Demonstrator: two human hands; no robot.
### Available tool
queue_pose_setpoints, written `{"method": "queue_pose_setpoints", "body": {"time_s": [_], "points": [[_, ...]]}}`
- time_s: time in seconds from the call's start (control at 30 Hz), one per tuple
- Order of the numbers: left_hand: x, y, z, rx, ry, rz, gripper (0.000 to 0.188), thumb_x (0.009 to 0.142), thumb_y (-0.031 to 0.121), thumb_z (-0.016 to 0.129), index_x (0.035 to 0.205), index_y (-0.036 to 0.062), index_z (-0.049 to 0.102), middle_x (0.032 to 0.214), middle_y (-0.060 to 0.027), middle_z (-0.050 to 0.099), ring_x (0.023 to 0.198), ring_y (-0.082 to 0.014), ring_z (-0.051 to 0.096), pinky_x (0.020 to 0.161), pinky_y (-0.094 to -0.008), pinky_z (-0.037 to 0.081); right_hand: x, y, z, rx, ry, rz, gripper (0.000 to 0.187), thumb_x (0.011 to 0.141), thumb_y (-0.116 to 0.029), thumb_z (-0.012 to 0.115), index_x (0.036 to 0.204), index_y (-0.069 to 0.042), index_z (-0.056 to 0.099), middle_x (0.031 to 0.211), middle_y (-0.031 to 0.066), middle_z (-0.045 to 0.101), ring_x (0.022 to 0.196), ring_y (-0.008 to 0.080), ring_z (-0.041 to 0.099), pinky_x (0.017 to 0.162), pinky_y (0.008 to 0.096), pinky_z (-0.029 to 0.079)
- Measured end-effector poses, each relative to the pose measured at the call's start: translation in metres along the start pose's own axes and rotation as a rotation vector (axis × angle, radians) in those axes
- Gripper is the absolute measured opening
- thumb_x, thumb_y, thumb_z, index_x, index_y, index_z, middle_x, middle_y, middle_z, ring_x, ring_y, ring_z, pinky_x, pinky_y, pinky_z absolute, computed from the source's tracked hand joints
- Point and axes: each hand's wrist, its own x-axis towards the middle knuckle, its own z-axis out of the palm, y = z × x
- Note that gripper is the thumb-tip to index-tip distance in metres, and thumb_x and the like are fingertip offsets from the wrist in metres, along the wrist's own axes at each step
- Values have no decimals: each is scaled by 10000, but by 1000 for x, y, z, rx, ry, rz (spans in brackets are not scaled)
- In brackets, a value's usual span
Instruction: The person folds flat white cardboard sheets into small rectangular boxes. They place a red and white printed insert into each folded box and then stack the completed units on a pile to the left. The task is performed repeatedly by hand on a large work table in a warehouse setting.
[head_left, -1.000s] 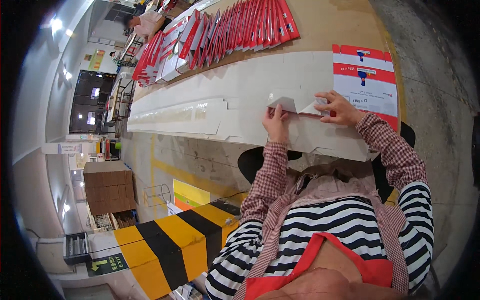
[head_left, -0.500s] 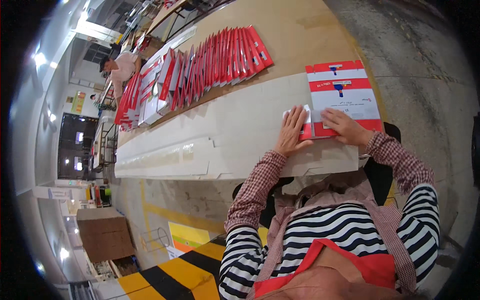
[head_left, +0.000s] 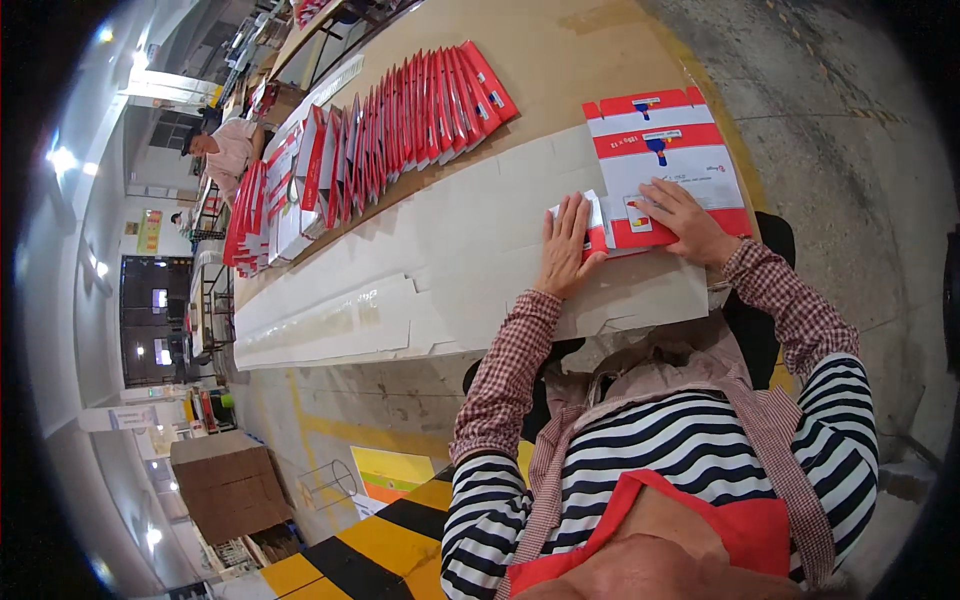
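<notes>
The carton, upper right in the frame, lies under the flat, unclenched left grip and right grip, seemingly light, stiffish, creasable, best taken by its edges, though its covered part is unclear.

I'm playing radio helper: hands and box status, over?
Left hand, right hand: resting on printed box. Box: lying flat. Red boxes: farther up, apart from hands.

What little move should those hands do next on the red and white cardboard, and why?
Perhaps the left hand should press gently on the small red-and-white part beneath it. That hand already lies flat there, fingers stretched out, and the right hand rests on the bigger red-and-white panel beside it, so it could probably steady things.
</notes>
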Motion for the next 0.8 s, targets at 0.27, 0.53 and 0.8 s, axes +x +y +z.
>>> {"method": "queue_pose_setpoints", "body": {"time_s": [0.27, 0.53, 0.8], "points": [[1, 1, 4, 36, 12, 12, 916, 911, 660, 428, 1531, 15, 231, 1597, -197, 213, 1494, -355, 163, 1181, -560, 70, -1, 2, 1, 10, -6, 11, 907, 643, -243, 839, 1443, -87, 442, 1527, 167, 358, 1440, 365, 271, 1191, 496, 235], [9, 7, 7, 289, -103, -7, 922, 903, 637, 479, 1513, -16, 251, 1592, -211, 216, 1489, -375, 164, 1175, -586, 83, -1, 6, 4, -109, -13, -37, 808, 800, -547, 662, 1409, -51, 472, 1495, 191, 389, 1421, 384, 291, 1180, 507, 240], [15, 23, 8, 324, -183, -99, 769, 948, 540, 472, 1535, 84, 272, 1583, -274, 163, 1473, -451, 134, 1138, -652, 102, -2, 8, 16, -133, -24, -44, 776, 828, -576, 633, 1365, -29, 514, 1482, 201, 404, 1416, 387, 300, 1174, 511, 240]]}}
